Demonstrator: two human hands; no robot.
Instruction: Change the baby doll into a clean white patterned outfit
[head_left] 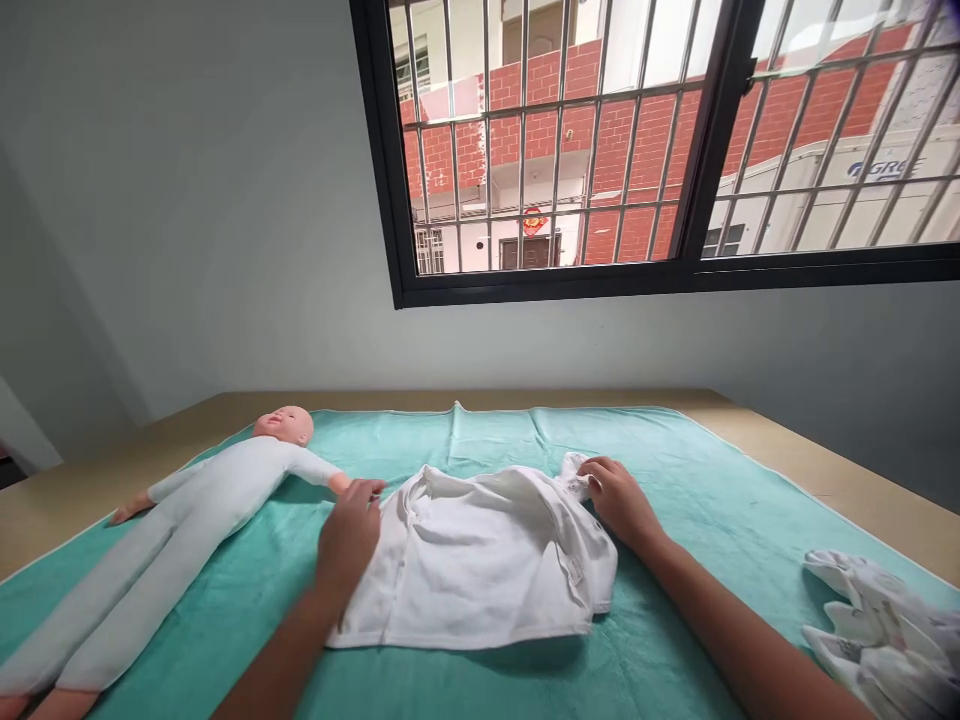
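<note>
A small white baby shirt lies spread on a green cloth, its collar side away from me. My right hand pinches the end of its right-side sleeve, which is bunched up. At the shirt's upper left, my left hand is closed on its edge with curled fingers, and covers the sleeve there. Just beyond those fingers is one hand of a baby doll. The doll lies on its back at the left, in a white body with bare head, hands and feet.
More folded white garments lie at the right front of the cloth. Beneath the cloth is a wooden table, its far edge near a grey wall. A barred window with a black frame is above it.
</note>
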